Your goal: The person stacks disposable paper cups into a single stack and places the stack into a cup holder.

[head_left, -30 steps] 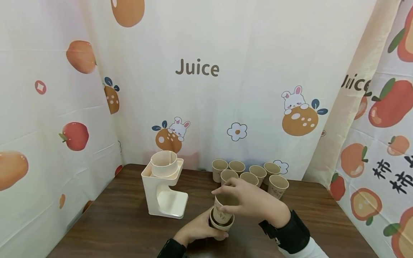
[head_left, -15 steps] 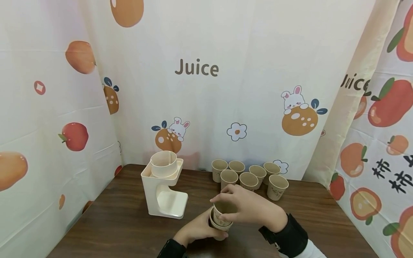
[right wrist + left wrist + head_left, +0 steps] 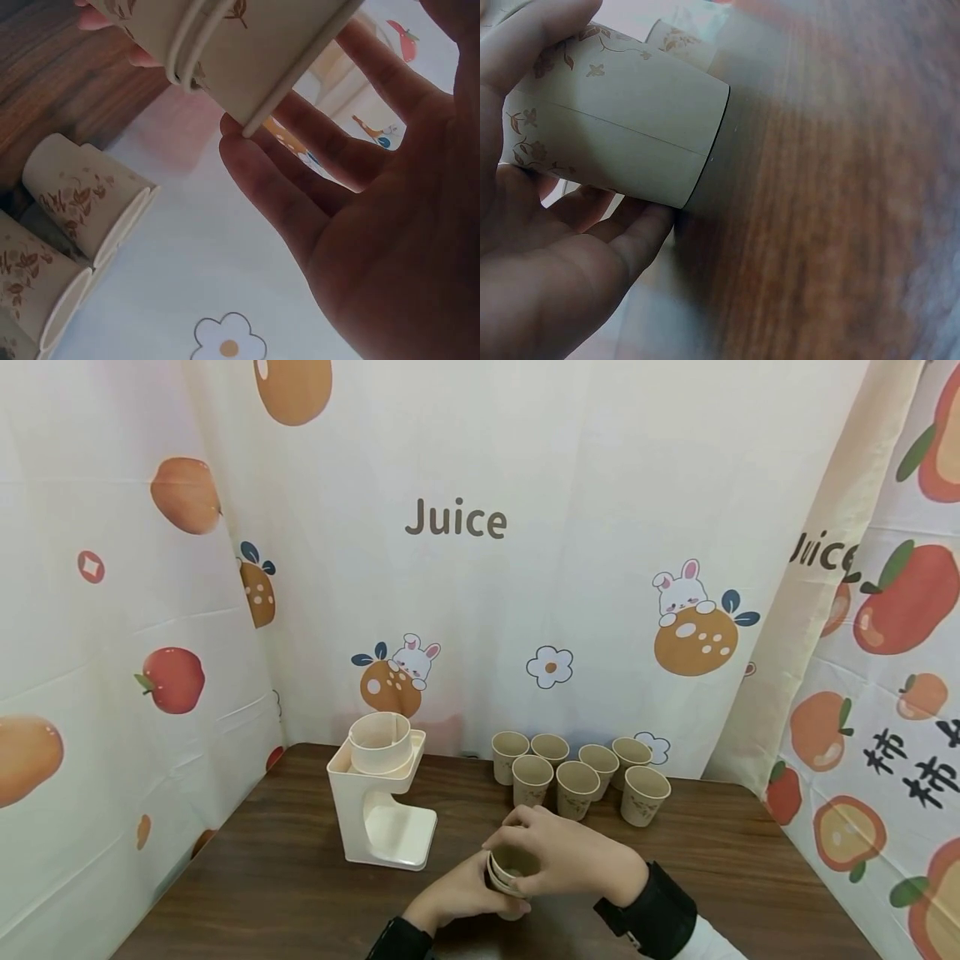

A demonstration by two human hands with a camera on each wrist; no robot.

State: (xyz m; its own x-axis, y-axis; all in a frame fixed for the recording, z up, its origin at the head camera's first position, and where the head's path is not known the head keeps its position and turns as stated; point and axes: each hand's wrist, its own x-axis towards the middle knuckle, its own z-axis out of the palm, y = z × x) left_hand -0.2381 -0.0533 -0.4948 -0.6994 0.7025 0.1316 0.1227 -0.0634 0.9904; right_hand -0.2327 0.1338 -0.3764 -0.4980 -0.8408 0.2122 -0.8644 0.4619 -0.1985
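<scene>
My left hand (image 3: 459, 888) grips a lower paper cup (image 3: 622, 124), beige with a brown floral print, close over the table. Two rims lie close together at the top of this lower stack in the right wrist view. Another paper cup (image 3: 281, 56) sits nested most of the way into it, its rim standing above the others. Fingers of my right hand (image 3: 573, 853) pinch that upper cup near its rim from above. In the head view the right hand covers part of the stack.
Several upright paper cups (image 3: 577, 787) stand grouped at the back of the brown table (image 3: 255, 893). To the left is a cream stand (image 3: 348, 814) with a round cylinder (image 3: 381, 752) on top and a flat base. Printed curtains (image 3: 465, 610) enclose the table's back and sides.
My right hand has moved down and slightly left, pushing the upper cup deeper into the lower stack. The left hand has stayed in place around the lower cup.
</scene>
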